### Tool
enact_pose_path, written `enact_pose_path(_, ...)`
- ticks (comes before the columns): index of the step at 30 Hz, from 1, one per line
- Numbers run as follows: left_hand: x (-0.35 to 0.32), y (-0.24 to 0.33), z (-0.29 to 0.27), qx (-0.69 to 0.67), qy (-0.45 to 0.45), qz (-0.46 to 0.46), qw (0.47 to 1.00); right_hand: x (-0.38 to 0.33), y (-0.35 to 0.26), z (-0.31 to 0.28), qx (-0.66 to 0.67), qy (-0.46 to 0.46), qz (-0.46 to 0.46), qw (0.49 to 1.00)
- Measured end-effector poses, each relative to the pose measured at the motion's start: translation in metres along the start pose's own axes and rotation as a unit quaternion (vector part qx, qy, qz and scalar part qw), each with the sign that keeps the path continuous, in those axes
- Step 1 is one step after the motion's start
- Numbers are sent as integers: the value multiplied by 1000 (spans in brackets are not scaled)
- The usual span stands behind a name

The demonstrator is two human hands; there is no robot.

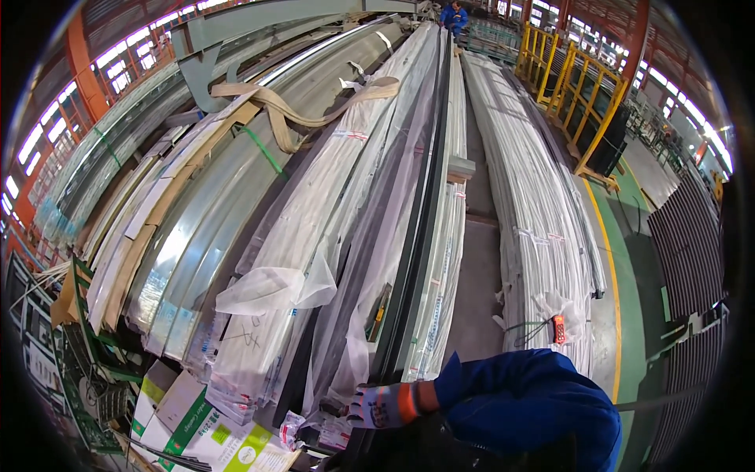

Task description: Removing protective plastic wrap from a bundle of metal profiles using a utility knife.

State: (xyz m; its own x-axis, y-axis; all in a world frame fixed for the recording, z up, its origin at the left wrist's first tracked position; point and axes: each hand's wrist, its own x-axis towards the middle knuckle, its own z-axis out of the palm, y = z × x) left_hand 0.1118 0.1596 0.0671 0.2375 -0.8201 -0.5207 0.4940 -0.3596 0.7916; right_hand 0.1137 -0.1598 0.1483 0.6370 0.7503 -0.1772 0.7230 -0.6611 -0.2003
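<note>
My right hand, in a pale grey glove with an orange cuff, lies across the near end of a long black metal profile. Its fingers curl over the profile; their tips are partly hidden. The profile runs away from me along a stack of film-wrapped profiles. Torn clear plastic film hangs loose just beyond the glove. To the left of the black profile lies a small yellow and black tool, perhaps a utility knife. My left hand is out of view.
Another wrapped stack on the right carries a red handheld remote. A beige lifting strap crosses the bundles at left. Cardboard boxes sit at lower left. A person in blue is at the far end. Yellow racks stand right.
</note>
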Motion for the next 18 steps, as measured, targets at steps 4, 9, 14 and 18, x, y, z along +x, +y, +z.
enact_pose_path(4,8,0,-8,19,-10,-4,1000,-3,0,-2,-6,31,6,999)
enact_pose_path(9,31,6,-27,60,-49,-15,997,-5,7,16,1,50,9,999)
enact_pose_path(14,100,25,-48,131,-158,-26,978,-10,8,28,57,79,73,993)
enact_pose_path(18,146,28,-43,170,-233,-34,957,-35,66,11,115,16,128,985)
